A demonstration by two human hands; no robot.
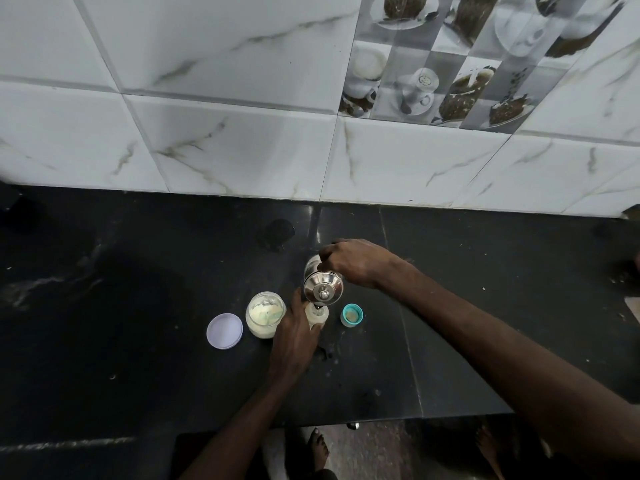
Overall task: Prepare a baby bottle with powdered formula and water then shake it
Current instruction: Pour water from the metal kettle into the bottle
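My left hand (pixel 293 336) is wrapped around a small clear baby bottle (pixel 317 315) that stands upright on the black counter (pixel 138 306). Just above it, my right hand (pixel 356 261) grips a shiny steel jug (pixel 322 284) with a knobbed lid, tipped forward so its spout hangs over the bottle's open mouth. A thin stream seems to run into the bottle. To the left stands an open glass jar of pale powdered formula (pixel 265 315), beside its lilac lid (pixel 224 331). The bottle's teal cap (pixel 352 315) rests on the counter to the right.
A white marble-look tiled wall (pixel 242 133) closes off the back of the counter. A wet patch (pixel 275 233) lies behind the jug. The counter's front edge (pixel 381 422) runs just below my arms, with bare feet (pixel 318 448) on the floor beneath.
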